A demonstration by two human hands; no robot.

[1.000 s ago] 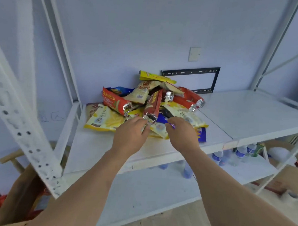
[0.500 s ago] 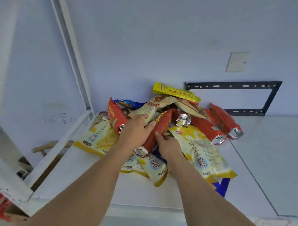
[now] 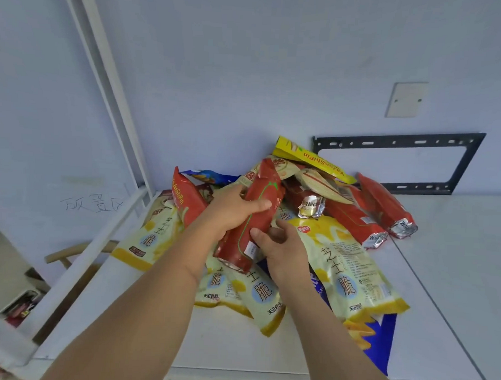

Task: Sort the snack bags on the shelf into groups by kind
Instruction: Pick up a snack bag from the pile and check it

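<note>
A heap of snack bags lies on the white shelf (image 3: 236, 350) against the wall. My left hand (image 3: 231, 212) grips a long red bag (image 3: 260, 207) around its middle and holds it tilted above the heap. My right hand (image 3: 281, 248) touches the same red bag at its lower right side, fingers curled against it. Under my hands lie pale yellow bags (image 3: 346, 268) with blue circles. More red bags (image 3: 383, 204) lie at the right of the heap, another red bag (image 3: 185, 198) at the left, a yellow bag (image 3: 311, 158) on top, and a blue bag (image 3: 380, 339) underneath.
A white upright post (image 3: 109, 97) of the rack stands at the left. A black metal bracket (image 3: 462, 167) and a beige wall plate (image 3: 405, 100) hang on the wall behind. The shelf surface (image 3: 455, 270) continues to the right of the heap.
My left hand has closed around the long red bag and lifted it off the heap. My right hand has come up against its lower side. The camera has moved closer.
</note>
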